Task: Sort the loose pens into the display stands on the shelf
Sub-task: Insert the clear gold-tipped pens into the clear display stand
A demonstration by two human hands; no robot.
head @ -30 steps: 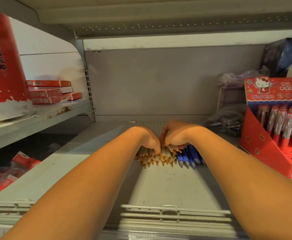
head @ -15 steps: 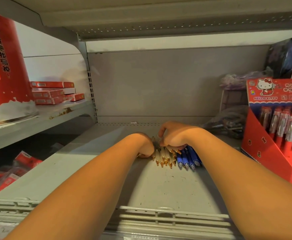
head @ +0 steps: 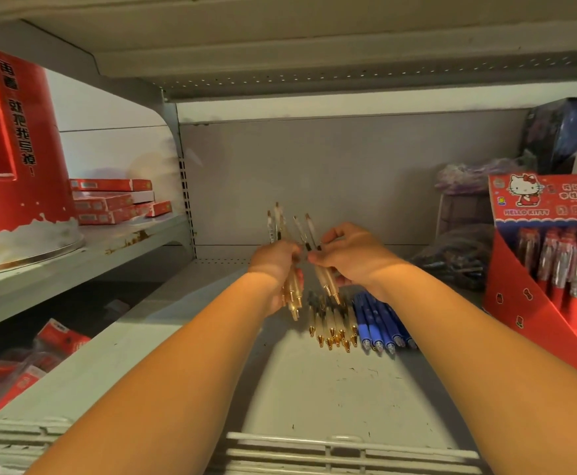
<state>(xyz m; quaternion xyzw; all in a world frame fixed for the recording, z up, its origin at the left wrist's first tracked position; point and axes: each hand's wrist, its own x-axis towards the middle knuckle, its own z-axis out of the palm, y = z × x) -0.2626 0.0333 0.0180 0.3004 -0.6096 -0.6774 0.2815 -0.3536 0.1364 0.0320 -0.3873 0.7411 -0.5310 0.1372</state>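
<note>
Over on the right, the red display stand [head: 547,204] shows its header card: "HELLO KITTY" in white capitals, right under the cartoon cat, with Chinese characters beside it too small to read. Swing left and the big red display [head: 19,138] carries black Chinese characters running down its face. "就把我" comes through cleanly, and the line closes on "掉!". The stacked red boxes [head: 108,204] have pale labels, all a blur. Any print on the gold-tipped pens [head: 331,327] can't be made out.
</note>
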